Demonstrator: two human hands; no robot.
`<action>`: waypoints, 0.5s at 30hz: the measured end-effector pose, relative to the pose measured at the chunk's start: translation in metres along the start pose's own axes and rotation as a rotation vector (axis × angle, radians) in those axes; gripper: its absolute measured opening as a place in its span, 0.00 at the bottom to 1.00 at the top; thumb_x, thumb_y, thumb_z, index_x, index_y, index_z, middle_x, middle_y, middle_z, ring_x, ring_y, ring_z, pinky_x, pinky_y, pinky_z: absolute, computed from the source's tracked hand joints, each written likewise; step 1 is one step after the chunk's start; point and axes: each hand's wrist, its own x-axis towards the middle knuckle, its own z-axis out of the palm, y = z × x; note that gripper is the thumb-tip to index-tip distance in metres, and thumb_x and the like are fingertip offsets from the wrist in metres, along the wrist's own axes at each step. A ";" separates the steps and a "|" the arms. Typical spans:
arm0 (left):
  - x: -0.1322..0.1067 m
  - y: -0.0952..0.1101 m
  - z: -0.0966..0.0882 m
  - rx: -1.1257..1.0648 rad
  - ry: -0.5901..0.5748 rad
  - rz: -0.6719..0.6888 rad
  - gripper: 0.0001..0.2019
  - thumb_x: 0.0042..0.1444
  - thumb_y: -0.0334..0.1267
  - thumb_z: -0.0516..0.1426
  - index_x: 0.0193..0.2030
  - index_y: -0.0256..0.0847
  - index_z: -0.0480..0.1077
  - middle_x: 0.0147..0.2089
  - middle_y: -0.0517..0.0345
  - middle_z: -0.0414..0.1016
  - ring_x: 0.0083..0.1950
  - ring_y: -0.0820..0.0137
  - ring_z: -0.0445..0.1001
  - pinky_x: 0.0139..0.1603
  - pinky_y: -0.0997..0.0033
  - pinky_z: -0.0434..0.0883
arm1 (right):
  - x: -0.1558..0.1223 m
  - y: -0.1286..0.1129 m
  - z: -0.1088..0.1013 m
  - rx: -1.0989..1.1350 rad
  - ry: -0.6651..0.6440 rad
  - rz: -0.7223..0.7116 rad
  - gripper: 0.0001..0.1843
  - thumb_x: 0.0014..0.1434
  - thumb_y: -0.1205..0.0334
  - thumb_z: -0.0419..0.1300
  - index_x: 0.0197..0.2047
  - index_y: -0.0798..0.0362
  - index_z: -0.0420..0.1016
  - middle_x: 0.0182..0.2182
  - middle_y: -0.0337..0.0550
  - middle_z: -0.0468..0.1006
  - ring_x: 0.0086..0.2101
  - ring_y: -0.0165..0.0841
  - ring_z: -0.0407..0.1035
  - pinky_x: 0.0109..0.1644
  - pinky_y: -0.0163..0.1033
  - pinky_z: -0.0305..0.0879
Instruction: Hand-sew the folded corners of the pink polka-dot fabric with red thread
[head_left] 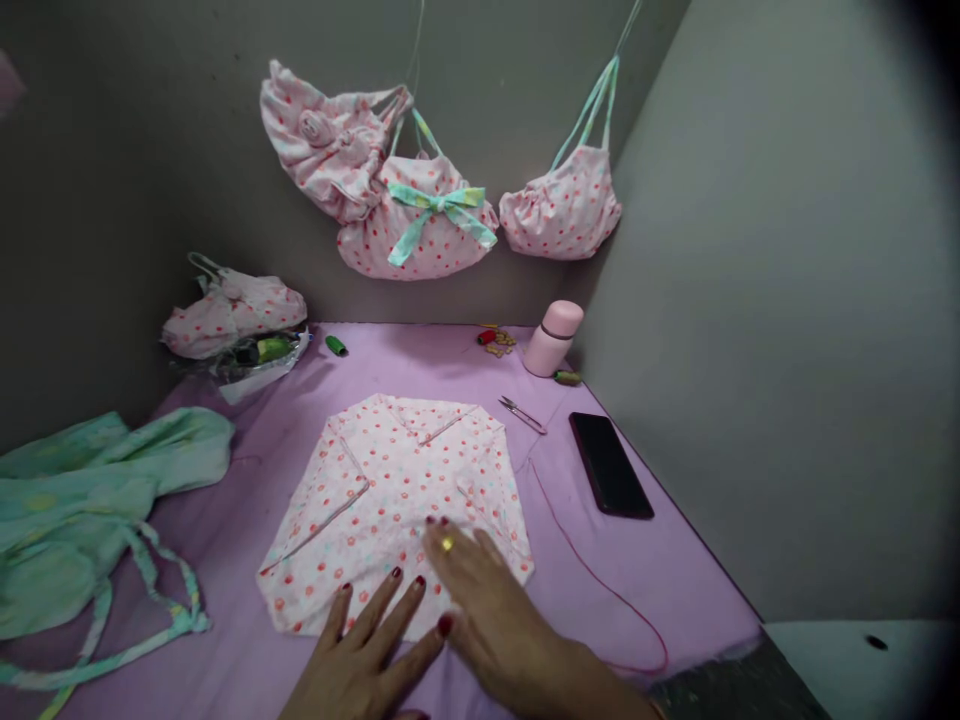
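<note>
A white cloth with small red and green prints [397, 490] lies flat on the table, its corners folded inward. My left hand [367, 645] rests on the cloth's near edge with fingers spread. Beside it, my right hand [495, 610] lies over the near right part of the cloth, fingers stretched out and close together, a gold ring on one finger. Neither hand grips anything. A red thread [592, 570] curves over the table to the right of the cloth. Just past the cloth's far right corner are thread snips [523, 415].
A black phone [611, 465] and a pink flask [553, 340] stand out on the right. Green fabric with straps [82, 540] covers the left side. Dotted fabric bags [427, 220] hang at the back wall. Thread spools [336, 345] lie at the far side.
</note>
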 end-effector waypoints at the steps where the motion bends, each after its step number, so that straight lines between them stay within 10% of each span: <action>1: 0.001 0.000 0.000 0.012 0.007 -0.001 0.29 0.55 0.58 0.49 0.61 0.51 0.53 0.52 0.53 0.72 0.49 0.57 0.71 0.42 0.60 0.67 | 0.004 -0.004 0.003 0.015 -0.066 -0.063 0.35 0.65 0.53 0.45 0.68 0.51 0.31 0.65 0.45 0.44 0.63 0.36 0.37 0.65 0.51 0.36; 9: -0.027 -0.013 -0.003 0.039 -0.050 -0.118 0.28 0.57 0.54 0.49 0.61 0.46 0.54 0.56 0.60 0.67 0.52 0.66 0.70 0.43 0.70 0.69 | 0.015 -0.002 0.042 -0.029 -0.129 -0.123 0.44 0.59 0.43 0.51 0.68 0.55 0.33 0.65 0.49 0.41 0.63 0.42 0.37 0.64 0.53 0.38; 15: -0.054 -0.027 -0.007 0.062 -0.050 -0.224 0.22 0.58 0.47 0.51 0.58 0.43 0.60 0.55 0.53 0.69 0.51 0.67 0.72 0.42 0.70 0.74 | 0.023 -0.010 0.028 -0.036 -0.036 -0.088 0.35 0.60 0.51 0.52 0.66 0.53 0.45 0.62 0.47 0.55 0.60 0.42 0.49 0.62 0.48 0.46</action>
